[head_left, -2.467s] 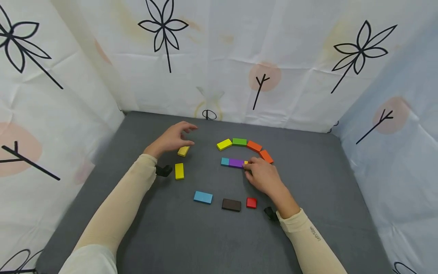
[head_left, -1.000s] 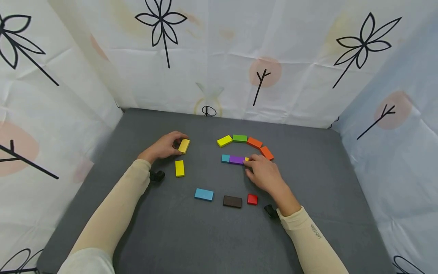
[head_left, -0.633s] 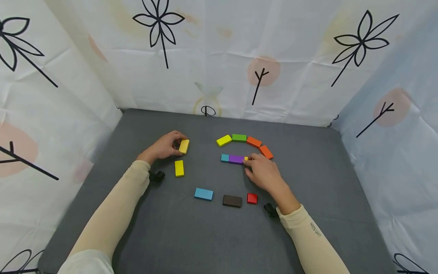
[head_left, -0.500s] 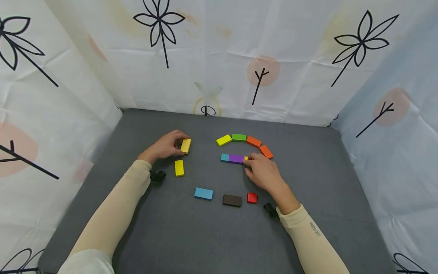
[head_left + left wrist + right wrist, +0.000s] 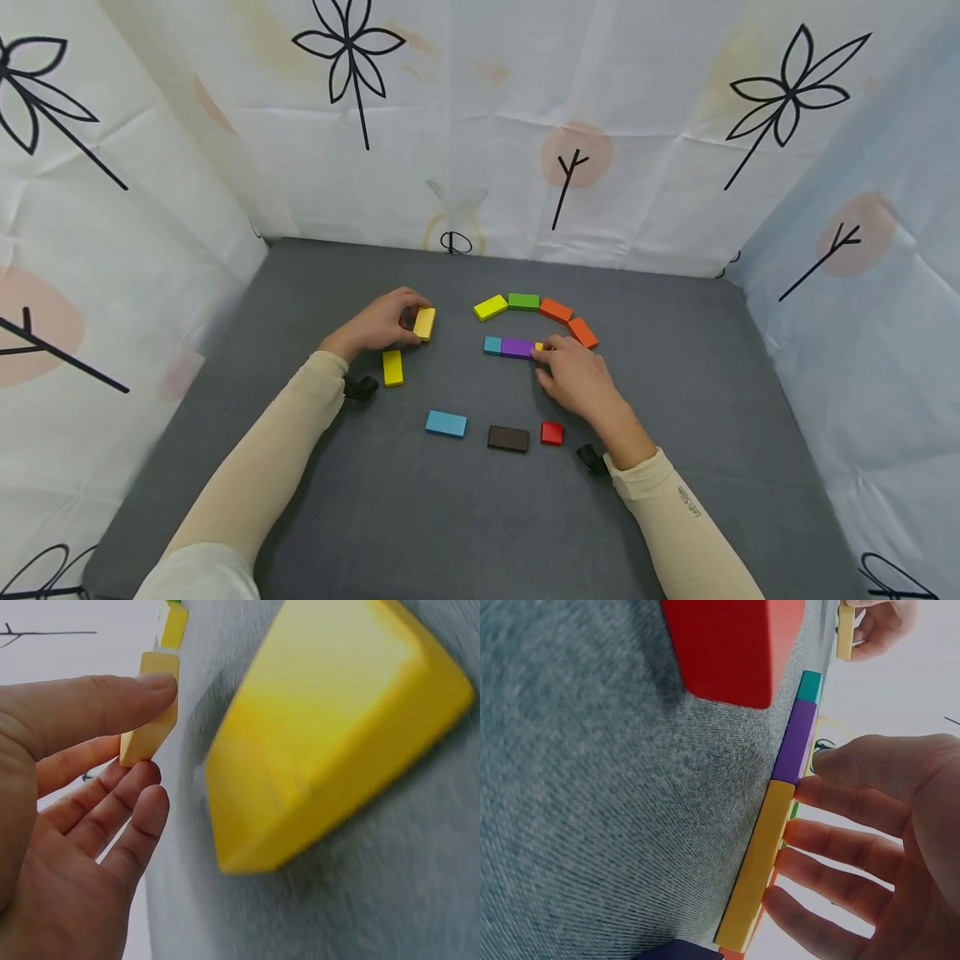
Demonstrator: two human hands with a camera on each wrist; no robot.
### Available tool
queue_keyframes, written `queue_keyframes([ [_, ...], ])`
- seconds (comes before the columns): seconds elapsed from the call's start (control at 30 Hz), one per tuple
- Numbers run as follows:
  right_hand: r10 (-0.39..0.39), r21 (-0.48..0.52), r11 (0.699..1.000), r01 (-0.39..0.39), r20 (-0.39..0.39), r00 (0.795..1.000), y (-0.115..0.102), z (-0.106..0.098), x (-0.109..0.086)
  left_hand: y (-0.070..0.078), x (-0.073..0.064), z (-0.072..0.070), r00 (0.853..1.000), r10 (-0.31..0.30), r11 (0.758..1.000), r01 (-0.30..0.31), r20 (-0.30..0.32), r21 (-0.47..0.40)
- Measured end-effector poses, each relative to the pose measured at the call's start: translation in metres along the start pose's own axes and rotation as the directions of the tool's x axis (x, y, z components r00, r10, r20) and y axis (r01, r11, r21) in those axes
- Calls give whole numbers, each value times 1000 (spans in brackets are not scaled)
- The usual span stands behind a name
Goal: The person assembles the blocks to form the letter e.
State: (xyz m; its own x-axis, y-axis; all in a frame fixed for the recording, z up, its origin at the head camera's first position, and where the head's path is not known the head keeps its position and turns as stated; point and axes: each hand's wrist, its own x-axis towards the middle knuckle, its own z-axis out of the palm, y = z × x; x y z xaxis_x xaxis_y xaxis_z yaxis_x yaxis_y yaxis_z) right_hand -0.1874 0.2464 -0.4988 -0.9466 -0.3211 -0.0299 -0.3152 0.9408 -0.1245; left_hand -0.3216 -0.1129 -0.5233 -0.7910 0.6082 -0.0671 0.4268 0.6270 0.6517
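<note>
Pale block (image 5: 424, 324) in left hand (image 5: 380, 322), right hand (image 5: 581, 379) apart

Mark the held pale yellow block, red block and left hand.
Pale yellow block (image 5: 424, 324): head view, broad face.
Red block (image 5: 552, 432): head view, top face.
Left hand (image 5: 381, 322): head view, back of the hand.

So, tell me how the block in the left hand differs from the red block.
Shape: the pale yellow block is oblong, whereas the red block is shorter, with a nearly square top. State: the left hand grips the pale yellow block, while the red block lies on the gray table with no hand touching it. Both are plain, single-colored blocks.
</note>
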Motion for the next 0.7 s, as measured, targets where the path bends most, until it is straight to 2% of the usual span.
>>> queue_keyframes([
  [0.3, 5, 13, 1000, -5, 6, 1000, -2, 1, -2, 19, 10, 12, 1000, 8, 1000, -8, 19, -8],
  [0.7, 2, 1, 1000, -2, 9, 1000, -2, 0, -2, 37, 31, 27, 999, 18, 1000, -19, 31, 21],
])
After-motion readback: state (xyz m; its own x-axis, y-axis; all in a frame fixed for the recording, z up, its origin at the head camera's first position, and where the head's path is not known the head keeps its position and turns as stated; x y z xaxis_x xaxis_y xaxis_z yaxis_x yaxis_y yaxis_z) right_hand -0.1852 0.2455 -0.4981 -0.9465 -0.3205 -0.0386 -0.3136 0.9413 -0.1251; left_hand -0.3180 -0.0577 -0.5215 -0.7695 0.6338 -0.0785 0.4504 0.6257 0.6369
